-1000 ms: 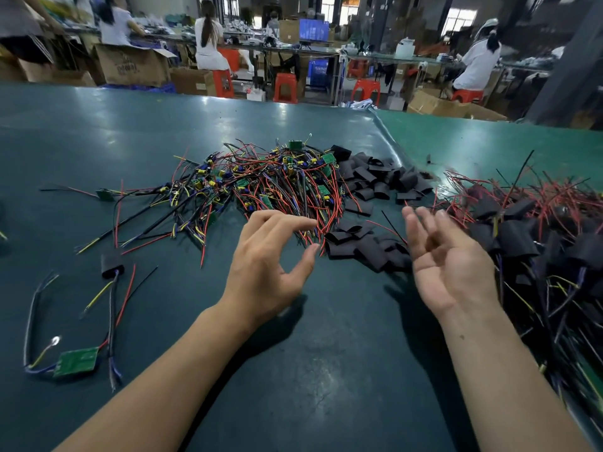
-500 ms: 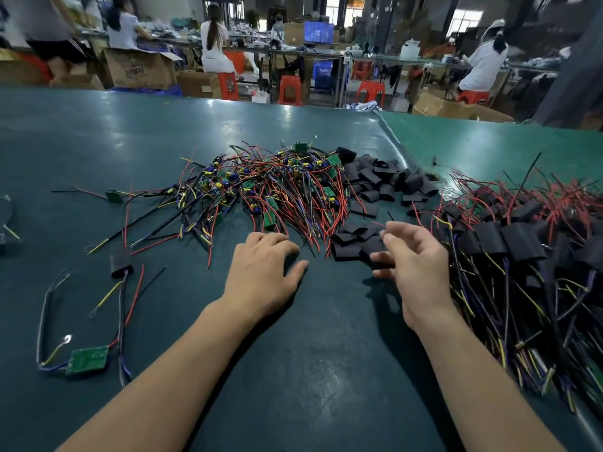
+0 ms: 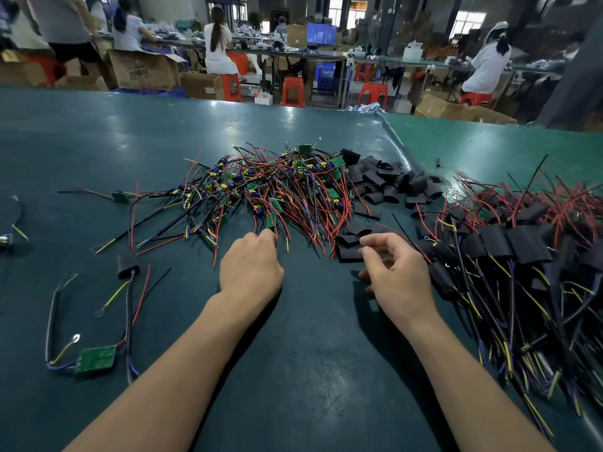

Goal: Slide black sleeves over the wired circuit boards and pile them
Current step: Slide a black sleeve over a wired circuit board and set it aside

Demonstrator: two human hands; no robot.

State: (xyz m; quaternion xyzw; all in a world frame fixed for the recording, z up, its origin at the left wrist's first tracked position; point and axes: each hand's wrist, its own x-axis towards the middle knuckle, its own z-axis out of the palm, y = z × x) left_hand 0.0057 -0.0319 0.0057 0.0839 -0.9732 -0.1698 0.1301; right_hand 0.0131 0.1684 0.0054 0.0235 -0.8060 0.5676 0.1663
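On the green table (image 3: 310,370), both hands reached for parts of the next assembly.

Finished sleeved boards (image 3: 522,256) were piled at the right, likely kept apart from the bare wired boards (image 3: 277,190) heaped in the middle, with loose black sleeves (image 3: 388,181) between and behind. The left hand (image 3: 249,272) lay knuckles-up at the near edge of the wire heap, fingers curled toward a green board (image 3: 270,220); whether it gripped anything I cannot tell. The right hand (image 3: 396,275) pinched one flat black sleeve (image 3: 349,247) between thumb and forefinger, seemingly to lift it.
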